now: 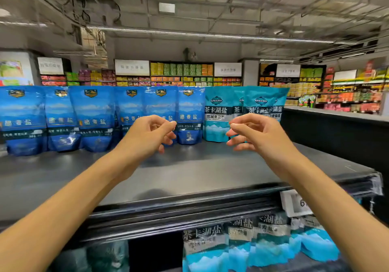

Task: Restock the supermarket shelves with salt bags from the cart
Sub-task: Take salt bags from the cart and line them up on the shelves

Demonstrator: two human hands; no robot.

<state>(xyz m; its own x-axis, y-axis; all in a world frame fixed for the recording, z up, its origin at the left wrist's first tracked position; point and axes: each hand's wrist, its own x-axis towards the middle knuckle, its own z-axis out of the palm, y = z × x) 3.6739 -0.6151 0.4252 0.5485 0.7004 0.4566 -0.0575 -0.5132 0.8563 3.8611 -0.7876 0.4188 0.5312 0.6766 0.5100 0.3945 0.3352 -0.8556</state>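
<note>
Head view: both hands raised over the top shelf (189,172).
Left hand (150,133): fingers loosely curled, holding nothing.
Right hand (255,131): fingers loosely curled, holding nothing.
Salt bags: blue bags (92,118) upright at shelf back, teal bags (216,113) to their right.

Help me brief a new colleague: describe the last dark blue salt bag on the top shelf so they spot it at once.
Start at the top shelf, where a row of bags stands along the back. Follow the dark blue bags rightward to the dark blue bag, just past the left hand. It alone borders the turquoise bags, and it shows a mountain crest at the top.
</note>
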